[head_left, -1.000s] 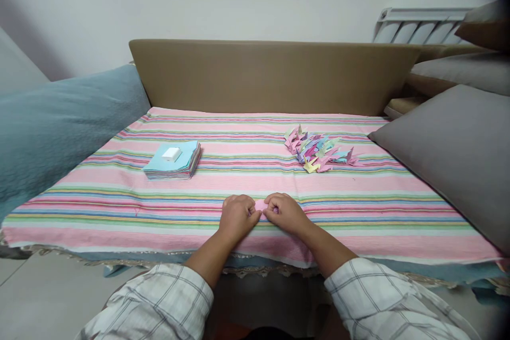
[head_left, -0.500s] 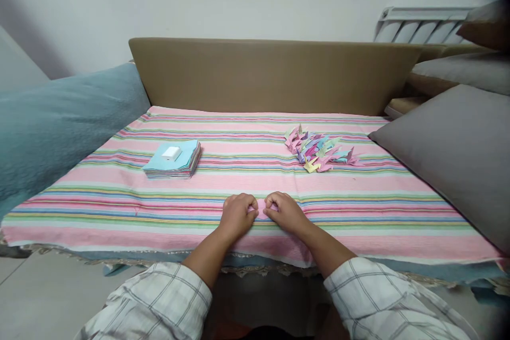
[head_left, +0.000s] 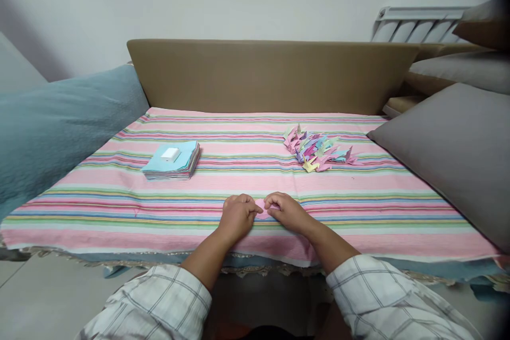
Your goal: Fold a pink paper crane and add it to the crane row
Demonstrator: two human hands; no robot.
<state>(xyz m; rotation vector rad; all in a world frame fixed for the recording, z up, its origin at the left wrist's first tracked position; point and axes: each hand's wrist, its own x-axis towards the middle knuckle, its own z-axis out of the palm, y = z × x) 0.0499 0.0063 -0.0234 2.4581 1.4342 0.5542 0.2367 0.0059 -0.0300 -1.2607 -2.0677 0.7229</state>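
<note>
A small piece of pink paper (head_left: 262,214) lies low over the striped cloth, between my two hands. My left hand (head_left: 239,216) is closed on its left side, with thumb and forefinger pressed at the paper. From the other side my right hand (head_left: 287,211) pinches the paper's right edge between curled fingers and thumb. The paper's ends are partly covered by my fingers, so its exact folds cannot be made out.
Folded paper cranes (head_left: 314,150) in several colours lie heaped at the back right. To the left sits a stack of coloured paper (head_left: 175,162) with a small white block (head_left: 170,154) on top. Grey cushions (head_left: 450,143) border the striped cloth (head_left: 99,207) on the right.
My left thumb and forefinger have shifted right along the pink paper. My right fingers have opened slightly, and more of the paper shows between the hands.
</note>
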